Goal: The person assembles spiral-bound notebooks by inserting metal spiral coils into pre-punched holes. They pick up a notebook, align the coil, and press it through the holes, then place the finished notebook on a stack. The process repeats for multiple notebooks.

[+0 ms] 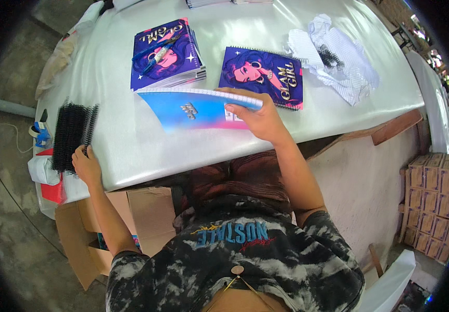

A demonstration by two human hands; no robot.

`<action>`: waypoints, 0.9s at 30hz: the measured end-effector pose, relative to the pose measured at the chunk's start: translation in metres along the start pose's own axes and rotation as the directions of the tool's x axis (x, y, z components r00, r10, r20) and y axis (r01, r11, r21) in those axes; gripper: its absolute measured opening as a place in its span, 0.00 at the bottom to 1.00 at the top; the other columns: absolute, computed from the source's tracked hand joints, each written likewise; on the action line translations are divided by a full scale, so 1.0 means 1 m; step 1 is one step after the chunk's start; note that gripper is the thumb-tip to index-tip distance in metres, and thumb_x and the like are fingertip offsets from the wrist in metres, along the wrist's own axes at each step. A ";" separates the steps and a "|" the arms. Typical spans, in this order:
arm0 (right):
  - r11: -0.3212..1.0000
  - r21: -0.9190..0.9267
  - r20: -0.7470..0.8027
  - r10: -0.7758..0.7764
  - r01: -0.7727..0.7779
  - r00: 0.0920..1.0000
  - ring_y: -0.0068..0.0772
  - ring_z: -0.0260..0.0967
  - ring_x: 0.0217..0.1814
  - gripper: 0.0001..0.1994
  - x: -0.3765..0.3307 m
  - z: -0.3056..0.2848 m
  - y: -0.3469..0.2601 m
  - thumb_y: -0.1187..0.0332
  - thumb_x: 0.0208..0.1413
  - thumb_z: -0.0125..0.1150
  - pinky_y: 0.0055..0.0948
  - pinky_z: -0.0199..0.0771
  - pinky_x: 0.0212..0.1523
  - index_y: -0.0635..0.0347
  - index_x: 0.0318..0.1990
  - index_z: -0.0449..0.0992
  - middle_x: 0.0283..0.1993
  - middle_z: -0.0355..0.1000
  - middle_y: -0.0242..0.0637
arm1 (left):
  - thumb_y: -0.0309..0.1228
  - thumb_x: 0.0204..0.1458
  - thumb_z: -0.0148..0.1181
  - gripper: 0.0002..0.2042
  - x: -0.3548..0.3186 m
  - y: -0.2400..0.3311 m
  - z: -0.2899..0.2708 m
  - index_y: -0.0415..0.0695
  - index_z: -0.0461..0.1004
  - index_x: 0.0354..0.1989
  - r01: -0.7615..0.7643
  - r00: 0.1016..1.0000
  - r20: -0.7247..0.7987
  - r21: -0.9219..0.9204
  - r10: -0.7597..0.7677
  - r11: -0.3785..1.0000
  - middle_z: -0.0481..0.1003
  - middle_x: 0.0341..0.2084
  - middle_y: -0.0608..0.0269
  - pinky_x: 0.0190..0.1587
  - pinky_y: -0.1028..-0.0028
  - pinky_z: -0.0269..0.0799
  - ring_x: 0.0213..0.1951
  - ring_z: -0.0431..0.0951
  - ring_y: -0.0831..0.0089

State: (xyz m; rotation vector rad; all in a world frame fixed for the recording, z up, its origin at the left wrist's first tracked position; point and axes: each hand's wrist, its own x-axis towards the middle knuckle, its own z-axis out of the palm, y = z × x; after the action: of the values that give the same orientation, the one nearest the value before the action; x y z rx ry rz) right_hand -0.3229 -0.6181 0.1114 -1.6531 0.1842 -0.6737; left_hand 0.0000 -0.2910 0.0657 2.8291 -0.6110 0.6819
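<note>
Grey table [130,151], notebooks [167,54] (stacked), black coils [72,136]

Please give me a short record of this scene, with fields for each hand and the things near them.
left hand: rests on a bundle of black spiral coils at the table's left edge
right hand: holds a blue-pink notebook by its right end
table: covered with a shiny white sheet
near: stack of purple notebooks, single purple notebook, crumpled paper

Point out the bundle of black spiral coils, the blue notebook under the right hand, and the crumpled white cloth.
Black spiral coils [73,136]: head view, middle of the bundle.
Blue notebook [193,110]: head view, centre of the blue cover.
Crumpled white cloth [349,65]: head view, its striped right part.
</note>
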 end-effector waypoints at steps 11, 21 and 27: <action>0.466 -0.640 0.369 -0.511 0.611 0.776 0.36 0.72 0.47 0.17 -0.016 0.016 -0.027 0.69 0.42 0.59 0.30 0.76 0.42 0.47 0.45 0.76 0.48 0.72 0.32 | 0.36 0.54 0.52 0.13 -0.007 0.014 -0.016 0.44 0.71 0.44 -0.037 0.964 -0.265 -0.173 -0.010 0.984 0.73 0.37 0.55 0.37 0.65 0.68 0.37 0.73 0.58; 0.462 -0.610 0.395 -0.526 0.644 0.753 0.38 0.73 0.45 0.15 -0.018 0.020 -0.033 0.71 0.41 0.57 0.31 0.76 0.42 0.52 0.40 0.78 0.46 0.73 0.36 | 0.28 0.55 0.48 0.15 -0.010 0.047 -0.073 0.39 0.65 0.51 -0.007 0.990 0.058 -0.892 0.130 0.453 0.72 0.43 0.54 0.40 0.73 0.65 0.37 0.72 0.74; 0.455 -0.609 0.400 -0.531 0.650 0.747 0.37 0.72 0.47 0.16 -0.021 0.020 -0.030 0.71 0.41 0.56 0.30 0.76 0.43 0.48 0.42 0.77 0.47 0.72 0.34 | 0.47 0.54 0.48 0.27 -0.010 0.082 -0.114 0.35 0.63 0.52 -0.079 0.943 -0.046 -0.993 0.331 0.089 0.73 0.40 0.49 0.40 0.75 0.63 0.35 0.73 0.73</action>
State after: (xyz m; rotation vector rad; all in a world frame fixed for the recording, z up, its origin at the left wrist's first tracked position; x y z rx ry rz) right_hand -0.3370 -0.5846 0.1320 -2.5947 -0.3302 -1.0890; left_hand -0.0892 -0.3329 0.1671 1.4422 -1.0085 -0.1064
